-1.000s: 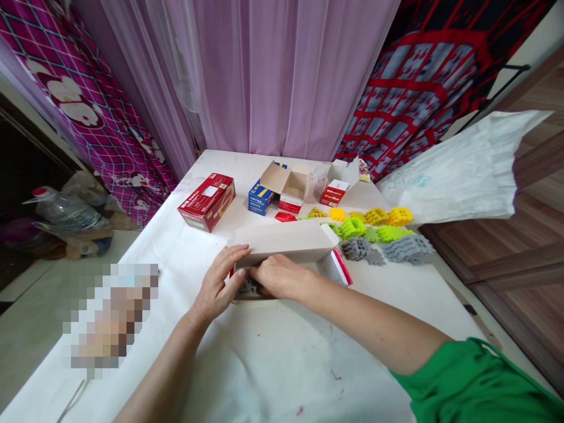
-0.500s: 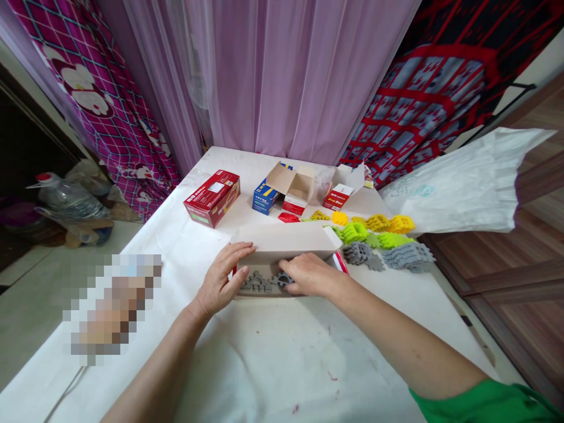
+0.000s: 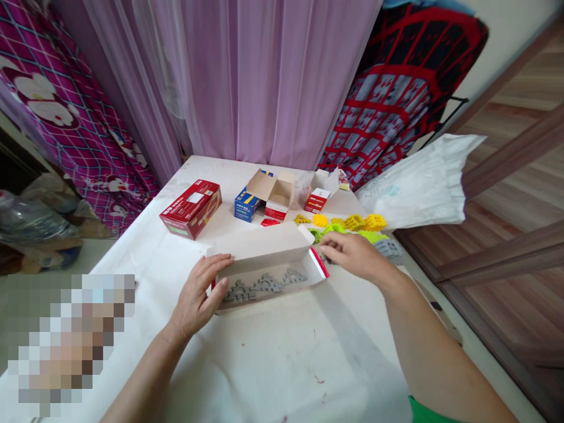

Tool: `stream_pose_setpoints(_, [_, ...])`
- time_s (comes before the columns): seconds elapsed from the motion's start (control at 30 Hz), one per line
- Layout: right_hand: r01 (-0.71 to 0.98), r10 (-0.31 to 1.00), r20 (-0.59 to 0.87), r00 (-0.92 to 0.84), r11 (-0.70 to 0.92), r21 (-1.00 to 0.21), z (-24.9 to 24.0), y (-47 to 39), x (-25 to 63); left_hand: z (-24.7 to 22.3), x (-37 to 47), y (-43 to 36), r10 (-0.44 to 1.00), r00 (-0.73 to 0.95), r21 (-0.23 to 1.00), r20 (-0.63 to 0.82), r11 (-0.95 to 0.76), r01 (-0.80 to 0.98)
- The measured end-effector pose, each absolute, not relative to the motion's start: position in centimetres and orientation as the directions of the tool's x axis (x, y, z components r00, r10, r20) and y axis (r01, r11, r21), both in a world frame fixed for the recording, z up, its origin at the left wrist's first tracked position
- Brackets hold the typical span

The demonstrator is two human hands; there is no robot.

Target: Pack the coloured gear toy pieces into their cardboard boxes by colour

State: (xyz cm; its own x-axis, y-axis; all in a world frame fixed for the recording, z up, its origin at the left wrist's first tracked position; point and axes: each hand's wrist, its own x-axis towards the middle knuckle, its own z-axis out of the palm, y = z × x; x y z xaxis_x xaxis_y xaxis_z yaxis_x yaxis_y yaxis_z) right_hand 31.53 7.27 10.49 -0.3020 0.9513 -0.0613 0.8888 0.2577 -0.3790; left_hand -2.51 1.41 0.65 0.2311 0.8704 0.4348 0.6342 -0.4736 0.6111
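The left hand's [image 3: 200,294] fingers were spread open at the left end of the box [image 3: 262,245], gray pieces [image 3: 267,283] lying inside, right of its thumb. The right hand's [image 3: 356,254] fingers were curled beyond the opposite end, before green pieces [image 3: 372,236]; their grip could not be determined.

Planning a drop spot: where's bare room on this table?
Widest: the tablecloth in front of the open box, between the forearms. Another patch lies left of the left hand, between the dark red box and the blurred area. Crowded: behind the open box and off its right end, with small boxes, yellow pieces, green pieces, gray pieces and the right hand.
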Motion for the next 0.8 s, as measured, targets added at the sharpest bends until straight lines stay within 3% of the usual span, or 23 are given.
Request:
stream_pose_setpoints(0.07, [0.881, 0.976, -0.069, -0.207, 0.155, -0.448, 9.4, 6.7, 33.6, 0.6, -2.8, 1.4, 0.863, 0.248, 0.581, 0.441, -0.485, 0.654])
stream_pose_setpoints(0.17, [0.789, 0.949, -0.189, -0.254, 0.09, -0.608, 6.8, 5.4, 33.8, 0.3, -3.6, 1.3, 0.848, 0.25, 0.535, 0.468, -0.497, 0.684])
stream_pose_setpoints(0.23, [0.733, 0.95, -0.168, -0.265, 0.085, -0.674, 5.2, 4.5, 32.7, 0.1, -4.3, 1.2, 0.839, 0.228, 0.515, 0.495, -0.495, 0.7])
stream_pose_setpoints(0.37, [0.667, 0.961, -0.082, -0.264, 0.12, -0.736, 3.6, 3.5, 30.5, 0.0, -6.0, 0.8, 0.853, 0.132, 0.56, 0.505, -0.44, 0.702])
stream_pose_setpoints(0.5, [0.645, 0.944, -0.145, -0.297, 0.086, -0.759, 2.9, 4.2, 31.0, -0.1, -6.7, 0.5, 0.856, 0.093, 0.61, 0.509, -0.435, 0.662])
stream_pose_setpoints(0.57, [0.743, 0.969, -0.144, -0.202, 0.056, -0.667, 2.8, 5.1, 31.8, -0.3, -6.5, 0.5, 0.85, 0.101, 0.619, 0.516, -0.452, 0.642])
stream_pose_setpoints(0.67, [0.933, 0.997, -0.06, -0.05, 0.025, -0.36, 3.1, 6.8, 32.5, -0.3, -5.9, 0.6, 0.84, 0.123, 0.618, 0.529, -0.48, 0.623])
stream_pose_setpoints(0.73, [0.982, 0.994, -0.096, -0.042, 0.023, -0.189, 3.4, 7.6, 32.2, -0.3, -5.6, 0.7, 0.83, 0.138, 0.612, 0.54, -0.5, 0.613])
stream_pose_setpoints(0.8, [0.995, 0.985, -0.169, -0.042, 0.025, -0.101, 3.5, 8.0, 31.6, -0.3, -5.4, 0.7, 0.825, 0.152, 0.604, 0.545, -0.512, 0.611])
